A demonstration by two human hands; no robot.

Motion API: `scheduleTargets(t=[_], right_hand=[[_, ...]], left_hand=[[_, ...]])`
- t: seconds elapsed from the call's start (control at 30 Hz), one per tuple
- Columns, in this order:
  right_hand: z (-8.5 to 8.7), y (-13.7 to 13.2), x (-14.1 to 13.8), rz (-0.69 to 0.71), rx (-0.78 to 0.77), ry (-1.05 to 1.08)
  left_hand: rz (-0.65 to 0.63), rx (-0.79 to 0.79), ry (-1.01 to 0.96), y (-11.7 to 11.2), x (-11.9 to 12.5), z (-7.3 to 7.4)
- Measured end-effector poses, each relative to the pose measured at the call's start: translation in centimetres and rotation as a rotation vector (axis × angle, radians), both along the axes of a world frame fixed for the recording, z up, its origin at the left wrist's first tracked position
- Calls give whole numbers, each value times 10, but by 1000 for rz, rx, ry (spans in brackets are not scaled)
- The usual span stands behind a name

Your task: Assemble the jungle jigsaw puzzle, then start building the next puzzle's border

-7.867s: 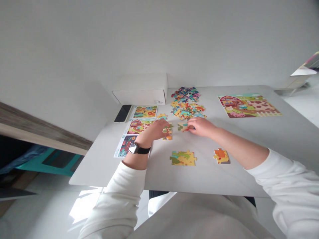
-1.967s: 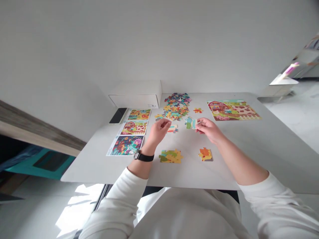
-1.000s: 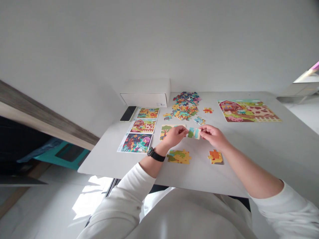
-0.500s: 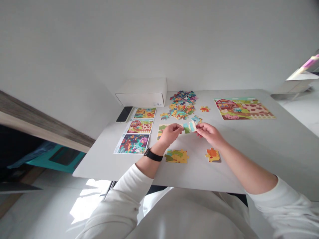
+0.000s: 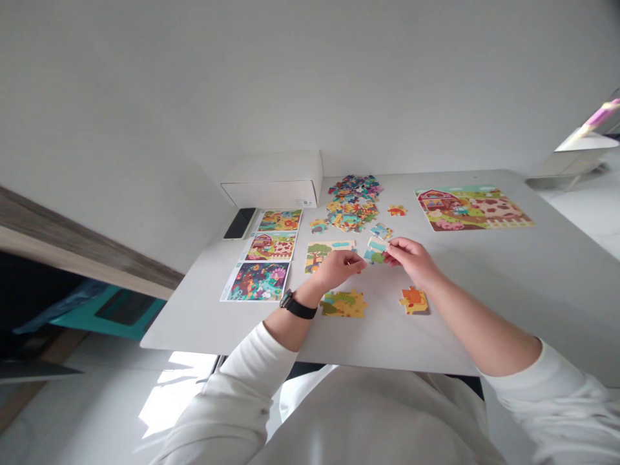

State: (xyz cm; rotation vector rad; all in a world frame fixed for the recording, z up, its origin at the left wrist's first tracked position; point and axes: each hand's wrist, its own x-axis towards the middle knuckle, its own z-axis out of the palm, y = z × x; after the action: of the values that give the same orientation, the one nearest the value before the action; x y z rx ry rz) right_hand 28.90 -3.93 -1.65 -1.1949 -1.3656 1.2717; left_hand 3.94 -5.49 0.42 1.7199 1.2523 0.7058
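Observation:
My right hand (image 5: 411, 256) pinches a light-blue and green puzzle piece (image 5: 374, 248) by its right edge, just above the table. My left hand (image 5: 339, 268), a black watch on its wrist, has its fingers curled together. Its fingertips are close to the piece's lower left, with nothing visible in them. Partly behind the left hand lies a joined puzzle section with a tree (image 5: 318, 250). Below that hand is a yellow-green joined section with a crocodile (image 5: 343, 303). An orange puzzle section (image 5: 414, 300) lies below the right hand.
A pile of loose puzzle pieces (image 5: 353, 206) is at the back, with single pieces around it. The farm puzzle (image 5: 477, 208) lies assembled at the right. Three picture sheets (image 5: 271, 245), a phone (image 5: 239, 223) and a white box (image 5: 274, 181) are at the left of the table.
My left hand has come off the piece and moved slightly right and down. The piece stays in my right hand, now tilted, and more of the tree section shows.

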Motion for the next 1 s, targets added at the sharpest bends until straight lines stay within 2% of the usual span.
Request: scheduleTargets(t=[0.2,0.3,0.53,0.73,1.0], right_hand=[[0,6,8,-99,11,-42],[-1,9,8,-111,4,-56],[-4,12,10,-117,-4,-65],[-3,13,11,-120,-5,-57],[-4,15,13,-128,1,-64]], left_hand=[[151,38,183,9,-29,7],[199,58,227,11,-36,10],[171,124,248,10,-34,9],[168,209,264,15,-37,2],[145,159,216,14,-36,-7]])
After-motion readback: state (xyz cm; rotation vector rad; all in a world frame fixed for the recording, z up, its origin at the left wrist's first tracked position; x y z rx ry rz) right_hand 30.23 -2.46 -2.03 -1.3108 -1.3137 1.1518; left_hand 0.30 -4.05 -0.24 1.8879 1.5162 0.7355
